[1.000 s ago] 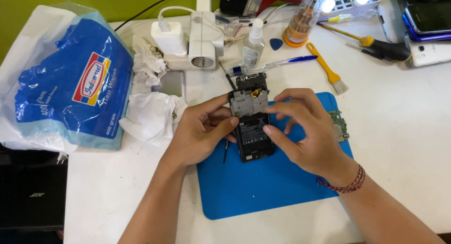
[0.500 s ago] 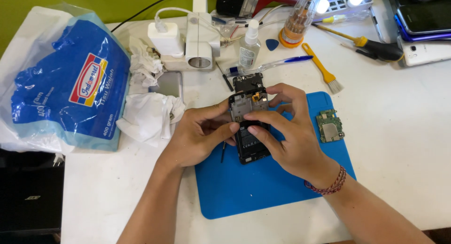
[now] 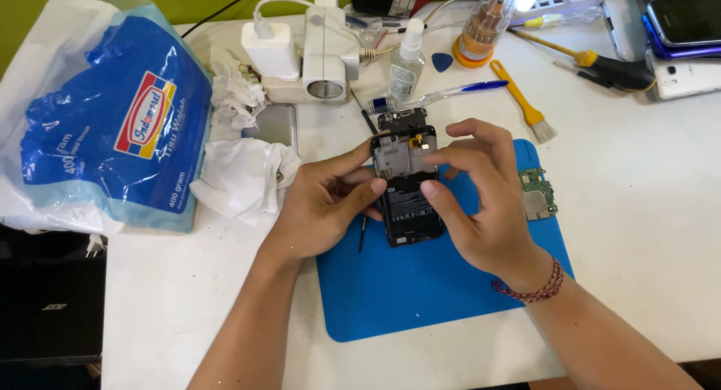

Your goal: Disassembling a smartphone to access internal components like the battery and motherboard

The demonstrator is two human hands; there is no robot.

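We take the blue work mat point(image 3: 420, 300) as our landmark — a flat, matte rounded rectangle on the white table point(image 3: 646, 232).

At the mat's far left corner sits the opened phone point(image 3: 406, 181): back cover off, a black rectangular battery filling its lower half, a grey metal shield and a small gold-coloured part above it. Our left hand point(image 3: 324, 202) grips the phone's left edge, thumb across the side of the battery, fingers curled shut on the body. Our right hand point(image 3: 487, 198) comes in from the mat's right side; thumb and forefinger are closed on the phone's right edge near the shield, the other fingers arched loosely above. A red braided band circles that wrist.

On the mat's right edge lies a small green circuit board point(image 3: 538, 195), flat, well apart from the phone. A thin dark tool point(image 3: 361, 233) lies just off the mat's left edge, below the left hand.

Containers: left of the mat, a crinkled blue-and-clear plastic bag point(image 3: 105, 127) — we cannot see what it holds; crumpled white tissue point(image 3: 244, 172) lies between bag and mat. Beyond the mat, a clear spray bottle point(image 3: 406, 63) with clear liquid, and a clear round case point(image 3: 484, 22) of upright screwdriver bits. A yellow-handled brush point(image 3: 523, 101) lies beyond the mat's far right corner.
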